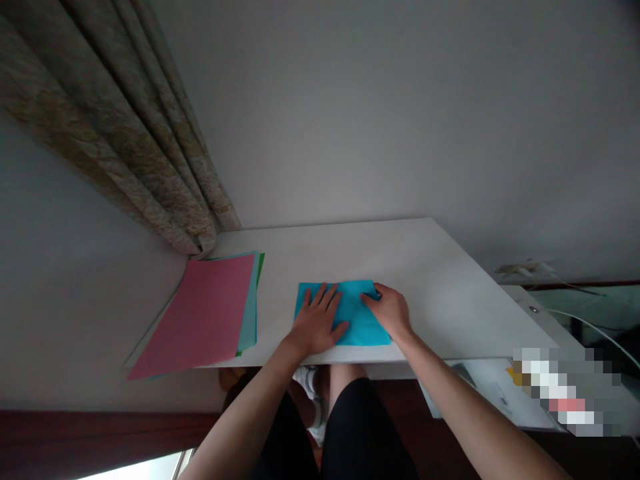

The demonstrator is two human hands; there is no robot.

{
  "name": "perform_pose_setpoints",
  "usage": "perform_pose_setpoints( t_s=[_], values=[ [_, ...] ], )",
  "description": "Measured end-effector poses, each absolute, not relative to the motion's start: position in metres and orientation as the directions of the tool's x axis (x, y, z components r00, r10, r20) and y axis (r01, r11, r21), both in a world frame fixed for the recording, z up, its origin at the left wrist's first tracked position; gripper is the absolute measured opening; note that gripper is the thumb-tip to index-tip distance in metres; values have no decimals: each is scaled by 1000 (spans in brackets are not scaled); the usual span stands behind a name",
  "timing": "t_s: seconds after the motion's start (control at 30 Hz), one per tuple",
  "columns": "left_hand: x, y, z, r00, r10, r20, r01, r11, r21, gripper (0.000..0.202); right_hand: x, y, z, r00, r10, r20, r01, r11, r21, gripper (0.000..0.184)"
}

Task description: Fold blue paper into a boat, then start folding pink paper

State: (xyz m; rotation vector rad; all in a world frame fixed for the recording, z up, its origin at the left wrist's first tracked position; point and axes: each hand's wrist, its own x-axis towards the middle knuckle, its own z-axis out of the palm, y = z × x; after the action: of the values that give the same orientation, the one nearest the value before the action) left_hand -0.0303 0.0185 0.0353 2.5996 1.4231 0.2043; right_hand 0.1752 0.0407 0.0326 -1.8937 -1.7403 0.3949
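A sheet of bright blue paper (357, 320) lies near the front edge of the white table (340, 250). It looks folded, though the layers are hard to make out. Flat on its left part rests my left hand (317, 323), fingers spread. My right hand (390, 310) pinches the paper's right edge near the far corner, thumb on top and the other fingers at the rim or underneath, partly hidden.
A stack of coloured paper (210, 310), pink on top with light blue and green below, lies at the table's left, overhanging the front edge. A curtain (165, 167) hangs at the back left. Past the right side are a cable (590, 320) and a lower surface with a blurred-out item.
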Motion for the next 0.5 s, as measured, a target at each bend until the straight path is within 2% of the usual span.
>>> perform_pose_setpoints(
  t_s=[0.1,0.3,0.43,0.5],
  values=[
    [-31,22,28,535,844,36,820,-529,219,74,175,41,31,131,979,156,846,-29,-532,27],
    [-31,22,24,520,853,44,831,-516,208,78,177,47,20,-196,947,257,743,314,-591,46],
    [-30,23,24,497,867,38,847,-494,195,81,173,41,21,-353,912,210,783,410,-467,63],
    [-30,23,23,498,866,32,850,-496,179,75,170,36,25,-431,886,172,803,463,-374,64]
  ],
)
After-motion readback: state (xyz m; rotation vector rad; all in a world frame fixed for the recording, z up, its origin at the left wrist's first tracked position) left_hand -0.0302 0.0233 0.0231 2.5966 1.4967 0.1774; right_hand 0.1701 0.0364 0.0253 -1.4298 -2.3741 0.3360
